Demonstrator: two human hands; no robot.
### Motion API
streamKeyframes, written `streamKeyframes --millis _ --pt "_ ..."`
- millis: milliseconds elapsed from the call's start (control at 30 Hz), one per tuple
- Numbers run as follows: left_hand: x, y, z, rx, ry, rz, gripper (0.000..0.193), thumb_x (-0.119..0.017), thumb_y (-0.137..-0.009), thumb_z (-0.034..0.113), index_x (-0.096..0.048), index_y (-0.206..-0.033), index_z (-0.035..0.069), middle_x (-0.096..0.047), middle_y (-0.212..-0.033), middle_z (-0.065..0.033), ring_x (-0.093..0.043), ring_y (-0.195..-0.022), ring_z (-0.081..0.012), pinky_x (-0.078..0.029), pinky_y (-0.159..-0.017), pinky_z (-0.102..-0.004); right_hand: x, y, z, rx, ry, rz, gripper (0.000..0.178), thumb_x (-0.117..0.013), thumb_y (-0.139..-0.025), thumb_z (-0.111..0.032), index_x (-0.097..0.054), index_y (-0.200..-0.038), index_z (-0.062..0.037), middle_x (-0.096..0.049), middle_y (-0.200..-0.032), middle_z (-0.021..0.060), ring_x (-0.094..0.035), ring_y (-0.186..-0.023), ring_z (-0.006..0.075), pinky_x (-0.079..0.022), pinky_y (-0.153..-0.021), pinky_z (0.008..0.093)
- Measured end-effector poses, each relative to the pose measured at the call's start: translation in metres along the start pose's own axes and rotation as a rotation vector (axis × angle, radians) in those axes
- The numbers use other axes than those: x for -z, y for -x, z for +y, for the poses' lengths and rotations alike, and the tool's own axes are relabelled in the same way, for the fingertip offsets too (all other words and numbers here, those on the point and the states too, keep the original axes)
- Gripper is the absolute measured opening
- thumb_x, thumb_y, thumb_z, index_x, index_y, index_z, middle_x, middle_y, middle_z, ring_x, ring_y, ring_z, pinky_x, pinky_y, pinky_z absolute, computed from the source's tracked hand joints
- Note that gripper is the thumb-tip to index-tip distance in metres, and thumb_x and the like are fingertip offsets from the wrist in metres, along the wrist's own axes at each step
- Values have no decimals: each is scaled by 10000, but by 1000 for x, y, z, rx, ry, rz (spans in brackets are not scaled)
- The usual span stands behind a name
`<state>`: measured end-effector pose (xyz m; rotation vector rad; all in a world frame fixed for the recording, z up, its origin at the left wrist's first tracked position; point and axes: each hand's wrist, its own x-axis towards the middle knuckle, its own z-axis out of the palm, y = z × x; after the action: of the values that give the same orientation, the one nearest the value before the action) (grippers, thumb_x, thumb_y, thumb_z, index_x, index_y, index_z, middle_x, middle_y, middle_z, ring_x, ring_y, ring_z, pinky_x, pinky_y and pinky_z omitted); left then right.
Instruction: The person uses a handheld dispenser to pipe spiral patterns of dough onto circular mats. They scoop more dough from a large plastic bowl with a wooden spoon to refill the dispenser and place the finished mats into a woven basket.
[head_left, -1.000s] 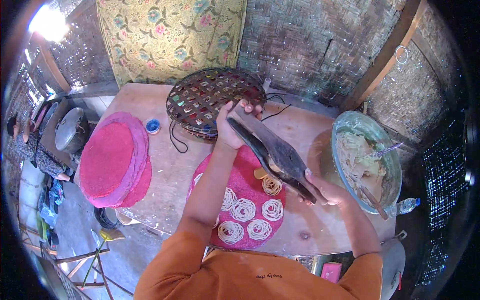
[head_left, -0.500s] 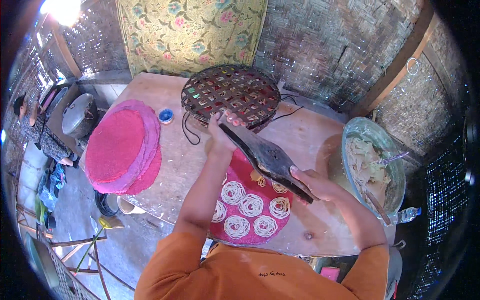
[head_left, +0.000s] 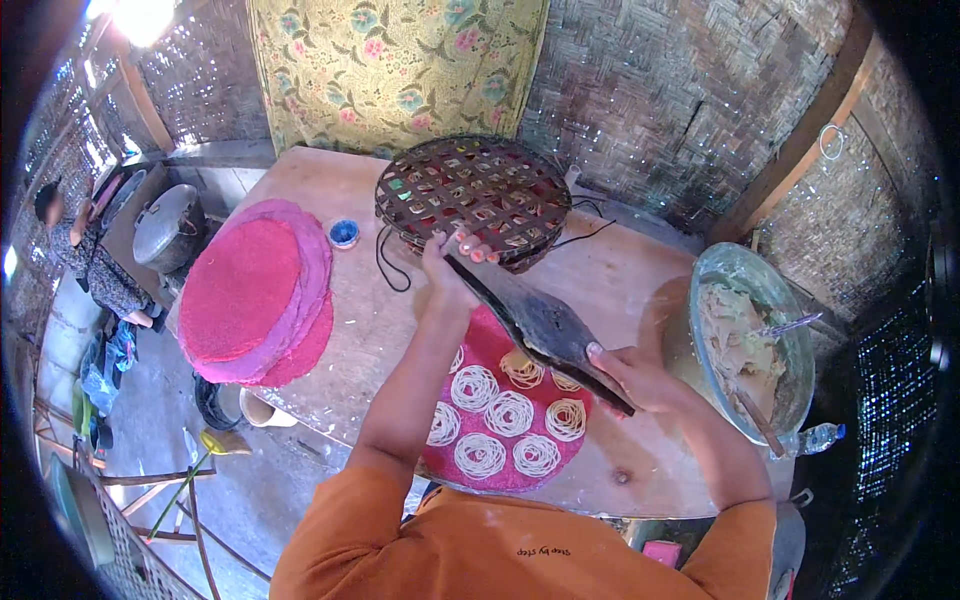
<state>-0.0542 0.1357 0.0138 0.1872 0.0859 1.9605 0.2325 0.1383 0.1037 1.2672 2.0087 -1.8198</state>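
My left hand [head_left: 452, 265] grips the far-left end of a dark, flat, board-like slab [head_left: 540, 318], its fingers wrapped over the edge. My right hand [head_left: 640, 376] grips the near-right end, thumb on top. The slab is tilted and held above a round pink mat [head_left: 500, 475]; what lies between its dark layers, if anything, I cannot make out. Several coiled noodle-like rounds [head_left: 510, 413] lie on the mat, mostly whitish. A more yellowish coil [head_left: 521, 368] sits partly under the slab, which hides the mat's far right part.
A stack of round pink mats [head_left: 245, 290] lies at the table's left, near a small blue cup [head_left: 343, 233]. Behind my hands stands a round woven basket [head_left: 475, 190]. At right, a large basin [head_left: 745, 340] holds pale dough and utensils, beside a plastic bottle [head_left: 818, 437]. Another person [head_left: 95, 260] is far left.
The view has shifted slightly. Both hands keep their grip on the slab, and more of the yellowish coils at its near edge now shows.
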Motion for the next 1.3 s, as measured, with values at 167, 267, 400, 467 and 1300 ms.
streamKeyframes --millis 167,267,400,467,1300 --pt "22 4 -26 -14 68 44 166 -367 -826 277 -445 -724 170 -416 -564 47 -445 -530 -139 -387 -604 -323 15 7 4 -49 109 24 569 -371 -932 -554 -556 -794 -34 -518 -546 46 -496 -414 125 -405 -395 268" --pt "40 -6 -32 -3 77 23 171 -373 -831 281 -427 -713 168 -407 -569 46 -438 -532 -140 -385 -601 -319 19 -19 26 -28 194 82 568 -388 -924 -559 -563 -802 -33 -526 -555 45 -494 -409 125 -400 -385 265" --pt "61 -13 -6 15 48 -86 224 -375 -835 343 -423 -703 169 -416 -570 29 -449 -546 -154 -386 -621 -337 2 -42 32 59 64 44 569 -394 -921 -556 -629 -818 -48 -528 -568 14 -486 -440 106 -379 -399 256" --pt "48 -12 9 -7 -33 -135 227 -379 -840 343 -412 -697 168 -409 -571 32 -437 -542 -147 -384 -619 -326 -4 -50 30 111 -7 -17 547 -398 -923 -551 -628 -842 -61 -543 -605 4 -489 -457 98 -384 -405 250" --pt "21 -19 60 -122 65 34 194 -372 -793 277 -382 -628 175 -344 -491 44 -364 -433 -137 -342 -499 -300 0 -64 -42 83 276 75 690 -354 -898 -627 -586 -672 -18 -480 -494 18 -448 -395 120 -364 -391 308"
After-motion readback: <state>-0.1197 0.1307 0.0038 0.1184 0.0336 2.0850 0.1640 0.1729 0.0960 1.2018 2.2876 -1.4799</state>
